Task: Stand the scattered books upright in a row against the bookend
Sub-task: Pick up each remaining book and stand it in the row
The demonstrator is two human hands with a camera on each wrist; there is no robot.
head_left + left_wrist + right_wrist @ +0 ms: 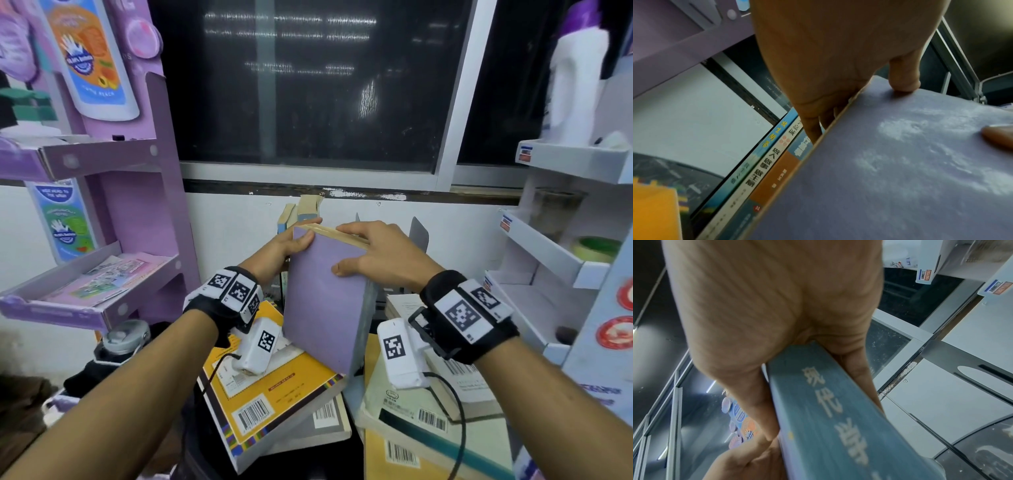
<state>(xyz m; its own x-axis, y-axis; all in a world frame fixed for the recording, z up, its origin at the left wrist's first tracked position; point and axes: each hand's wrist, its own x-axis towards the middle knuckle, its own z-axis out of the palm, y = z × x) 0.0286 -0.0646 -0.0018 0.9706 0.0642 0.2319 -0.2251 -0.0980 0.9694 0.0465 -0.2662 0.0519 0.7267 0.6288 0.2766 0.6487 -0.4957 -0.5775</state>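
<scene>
The right hand [376, 253] clamps the top spine corner of a thick lilac-covered book with a grey-blue spine [325, 301], thumb on the cover, fingers over the far side. The left hand [284, 250] grips its opposite top corner. The book is held near upright, just in front of the few upright books [774, 164] already standing by the wall, near the grey metal bookend [418, 236]. A yellow paperback [274, 394] and several others lie flat nearer the surface's front edge; by this showing, most of the work remains.
</scene>
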